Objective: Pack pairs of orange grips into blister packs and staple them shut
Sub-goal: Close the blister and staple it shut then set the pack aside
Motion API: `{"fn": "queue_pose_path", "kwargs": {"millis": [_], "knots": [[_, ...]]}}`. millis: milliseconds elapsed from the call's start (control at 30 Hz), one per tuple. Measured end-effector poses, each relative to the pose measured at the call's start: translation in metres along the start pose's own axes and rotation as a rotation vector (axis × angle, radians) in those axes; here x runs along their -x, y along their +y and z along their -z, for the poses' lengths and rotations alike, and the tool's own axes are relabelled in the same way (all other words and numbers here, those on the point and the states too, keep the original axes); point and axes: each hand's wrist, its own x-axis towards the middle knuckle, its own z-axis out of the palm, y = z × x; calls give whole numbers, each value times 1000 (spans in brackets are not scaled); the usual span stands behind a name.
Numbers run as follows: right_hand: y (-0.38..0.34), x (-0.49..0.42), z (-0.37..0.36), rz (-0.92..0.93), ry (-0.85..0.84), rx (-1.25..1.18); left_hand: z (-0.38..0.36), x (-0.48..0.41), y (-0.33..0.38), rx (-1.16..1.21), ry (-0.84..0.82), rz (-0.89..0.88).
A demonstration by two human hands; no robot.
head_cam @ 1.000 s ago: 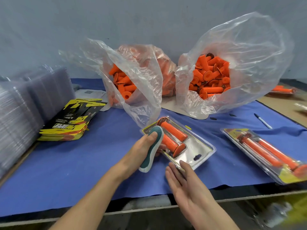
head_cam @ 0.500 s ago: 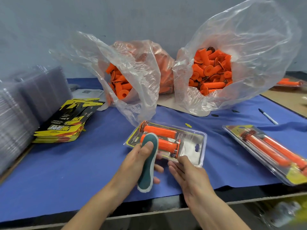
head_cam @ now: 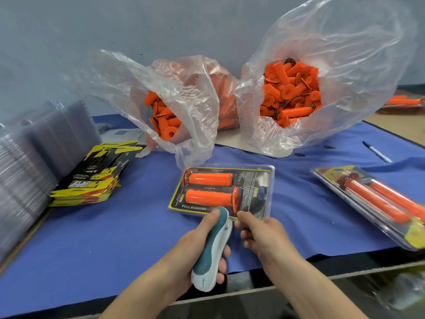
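A clear blister pack [head_cam: 262, 180] with two orange grips [head_cam: 209, 188] and a black-and-yellow card lies flat on the blue cloth in the middle. My left hand [head_cam: 195, 247] grips a teal-and-white stapler [head_cam: 212, 247] whose nose sits at the pack's near edge. My right hand [head_cam: 262, 236] pinches that same near edge just right of the stapler. Two open plastic bags, the left bag [head_cam: 174, 107] and the right bag [head_cam: 305, 88], hold several loose orange grips at the back.
A stack of yellow-and-black cards [head_cam: 92, 176] lies at left, beside stacks of clear blister shells [head_cam: 30, 157]. A finished pack [head_cam: 377, 201] lies at right, a pen [head_cam: 377, 151] behind it. More packed grips [head_cam: 402, 103] sit far right. The table edge [head_cam: 345, 275] runs close below my hands.
The pack has turned flat and square to me. The stapler has moved from over the grips down to the pack's near edge. My right hand has closed on that edge.
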Motion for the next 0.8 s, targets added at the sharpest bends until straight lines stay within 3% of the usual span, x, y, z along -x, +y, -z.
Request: {"fn": "queue_pose_path", "kwargs": {"millis": [267, 633, 800], "knots": [[-9, -2, 13, 6, -20, -48, 0, -8, 4, 63, 78, -15], [-7, 0, 14, -38, -50, -109, -11, -10, 4, 82, 52, -52], [-6, -1, 19, -27, -99, 9, -20, -6, -6, 0, -7, -40]]}}
